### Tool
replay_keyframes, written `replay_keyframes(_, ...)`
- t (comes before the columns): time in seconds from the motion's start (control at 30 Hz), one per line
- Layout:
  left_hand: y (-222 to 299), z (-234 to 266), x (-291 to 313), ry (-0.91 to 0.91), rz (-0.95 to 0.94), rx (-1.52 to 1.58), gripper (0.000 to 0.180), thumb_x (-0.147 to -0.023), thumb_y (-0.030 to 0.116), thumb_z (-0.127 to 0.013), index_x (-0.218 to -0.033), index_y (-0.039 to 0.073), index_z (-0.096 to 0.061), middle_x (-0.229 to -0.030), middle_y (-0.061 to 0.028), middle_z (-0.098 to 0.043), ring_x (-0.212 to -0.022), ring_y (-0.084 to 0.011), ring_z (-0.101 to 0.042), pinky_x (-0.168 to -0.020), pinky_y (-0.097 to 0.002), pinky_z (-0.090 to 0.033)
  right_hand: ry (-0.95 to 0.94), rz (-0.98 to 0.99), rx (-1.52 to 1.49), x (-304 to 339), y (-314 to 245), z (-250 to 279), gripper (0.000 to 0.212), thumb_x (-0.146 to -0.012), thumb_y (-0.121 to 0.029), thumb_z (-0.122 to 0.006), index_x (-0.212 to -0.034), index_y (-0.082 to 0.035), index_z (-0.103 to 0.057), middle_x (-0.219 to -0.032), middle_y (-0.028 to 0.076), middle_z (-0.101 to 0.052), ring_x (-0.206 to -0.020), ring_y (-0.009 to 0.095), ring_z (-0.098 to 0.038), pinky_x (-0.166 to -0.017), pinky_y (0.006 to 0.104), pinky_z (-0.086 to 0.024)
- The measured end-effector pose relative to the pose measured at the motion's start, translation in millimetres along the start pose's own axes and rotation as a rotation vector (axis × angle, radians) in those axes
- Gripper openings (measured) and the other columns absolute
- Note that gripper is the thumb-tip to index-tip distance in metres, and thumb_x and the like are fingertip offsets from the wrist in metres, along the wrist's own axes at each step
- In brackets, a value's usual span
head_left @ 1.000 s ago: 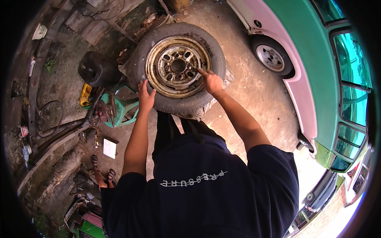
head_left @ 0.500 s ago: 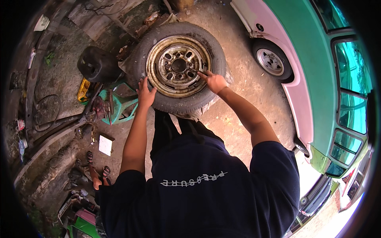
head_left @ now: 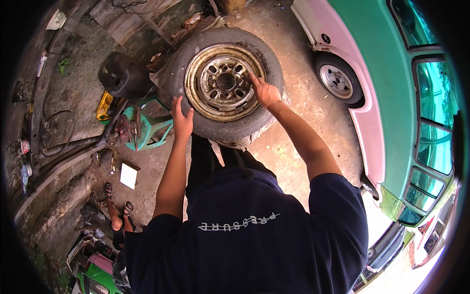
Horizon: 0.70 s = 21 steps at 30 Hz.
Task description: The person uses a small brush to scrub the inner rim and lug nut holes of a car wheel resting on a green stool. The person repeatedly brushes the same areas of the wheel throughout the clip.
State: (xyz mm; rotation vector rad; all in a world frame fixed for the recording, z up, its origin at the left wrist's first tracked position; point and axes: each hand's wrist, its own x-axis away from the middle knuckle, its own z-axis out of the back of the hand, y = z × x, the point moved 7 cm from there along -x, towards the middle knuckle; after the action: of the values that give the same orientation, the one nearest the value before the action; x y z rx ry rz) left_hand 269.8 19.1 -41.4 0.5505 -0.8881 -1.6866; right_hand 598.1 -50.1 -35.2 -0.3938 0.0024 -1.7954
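Observation:
A car tyre [head_left: 178,73] on a worn, rusty, silver-and-gold steel rim [head_left: 226,100] lies flat in front of me. My left hand [head_left: 182,119] rests at the tyre's near left edge, its fingers apart and holding nothing. Over the right side of the rim is my right hand [head_left: 267,94], fingers drawn together and pointing at the metal near the bolt holes. Whether a small dark thing is between its fingertips is too unclear to tell. Pale sheeting [head_left: 252,139] shows under the tyre's near edge.
To the left are a black plastic jerrycan [head_left: 126,76], a green plastic stool [head_left: 147,128] and a yellow object [head_left: 104,107]. A white board [head_left: 129,176] lies on the floor. A person's sandalled feet [head_left: 128,208] are at lower left. A green-and-pink vehicle [head_left: 374,83] stands on the right.
My right hand has shifted upward along the rim, its fingertips now higher beside the bolt holes. My left hand stays at the tyre's edge. The view has shifted slightly.

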Motion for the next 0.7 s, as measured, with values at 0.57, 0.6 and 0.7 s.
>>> replay_keyframes(0.57, -8.7, -3.2, 20.4, 0.027, 0.093, 0.191, 0.057, -0.092, 0.013, -0.060, -0.144, 0.009, -0.037, -0.153, -0.0186, -0.031, -0.144, -0.0352, -0.024, -0.115, -0.0435, -0.024, -0.137, 0.072, 0.051, -4.2, 5.7, 2.7, 0.066, -0.086, -0.004, -0.051, -0.144, -0.032, -0.041, -0.127, 0.014, -0.058, -0.097, 0.030, -0.068, -0.078, 0.0386, -0.058)
replay_keyframes(0.6, -8.5, -2.6, 20.4, 0.035, 0.088, 0.200, 0.056, -0.092, 0.013, -0.060, -0.143, 0.008, -0.038, -0.152, -0.0187, -0.032, -0.144, -0.0352, -0.024, -0.115, -0.0433, -0.025, -0.153, 0.060, 0.022, -2.2, 8.9, 1.6, 0.065, -0.086, -0.004, -0.050, -0.144, -0.032, -0.041, -0.128, 0.014, -0.058, -0.098, 0.030, -0.068, -0.078, 0.0389, -0.058)
replay_keyframes(0.7, -7.8, -4.4, 20.3, 0.043, 0.093, 0.201, 0.055, -0.092, 0.013, -0.060, -0.142, 0.008, -0.039, -0.152, -0.0189, -0.032, -0.144, -0.0350, -0.025, -0.115, -0.0428, -0.025, -0.220, 0.020, -0.001, 12.0, 18.1, -1.9, 0.061, -0.087, -0.006, -0.050, -0.143, -0.031, -0.043, -0.125, 0.012, -0.060, -0.094, 0.032, -0.069, -0.079, 0.0398, -0.058)
